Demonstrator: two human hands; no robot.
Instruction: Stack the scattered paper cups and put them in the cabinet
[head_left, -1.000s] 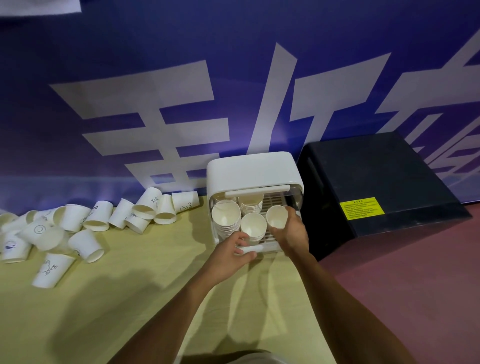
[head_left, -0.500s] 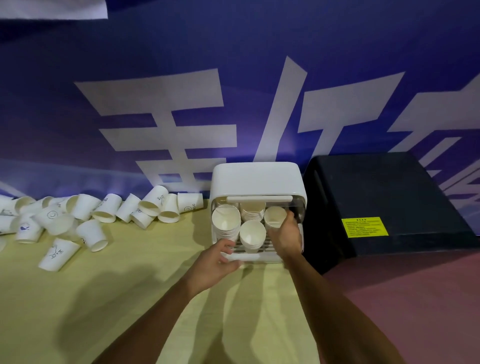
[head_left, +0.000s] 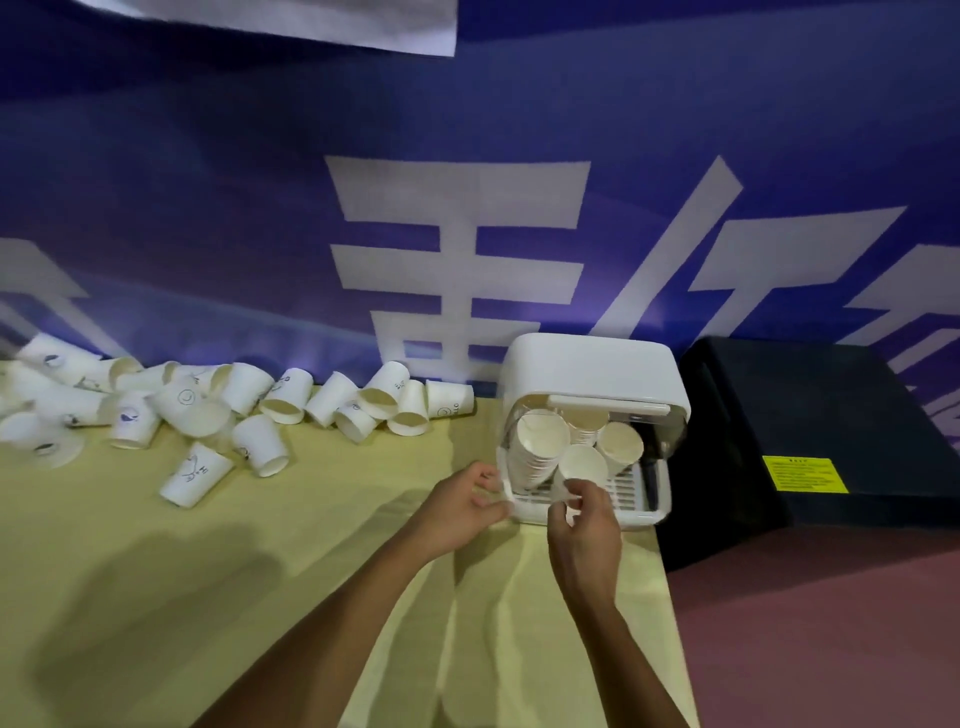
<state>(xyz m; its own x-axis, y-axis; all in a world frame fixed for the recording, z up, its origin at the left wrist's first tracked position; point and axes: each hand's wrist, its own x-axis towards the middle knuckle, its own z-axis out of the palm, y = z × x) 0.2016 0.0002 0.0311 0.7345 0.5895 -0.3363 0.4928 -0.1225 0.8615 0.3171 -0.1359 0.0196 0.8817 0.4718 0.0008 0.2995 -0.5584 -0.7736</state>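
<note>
The white cabinet (head_left: 592, 364) stands open at the table's back right, with a slatted tray inside. Four stacks of paper cups lie in it, mouths toward me: left stack (head_left: 540, 441), back stack (head_left: 587, 421), right stack (head_left: 621, 444), front stack (head_left: 584, 465). My right hand (head_left: 584, 525) is at the tray's front, thumb and forefinger pinching the lower rim of the front stack. My left hand (head_left: 465, 506) holds the cabinet's front left corner with curled fingers. Several loose cups (head_left: 208, 415) lie scattered on their sides along the back left.
A yellow-green cloth covers the table (head_left: 260, 571); its right edge runs just past the cabinet. A black box (head_left: 831, 415) with a yellow label stands right of the cabinet. A blue banner (head_left: 467, 208) rises behind. Reddish floor (head_left: 831, 623) lies to the right.
My right hand left the right stack and came down to the front stack. My left hand slid from the tray's front edge to the left corner. The view swung left.
</note>
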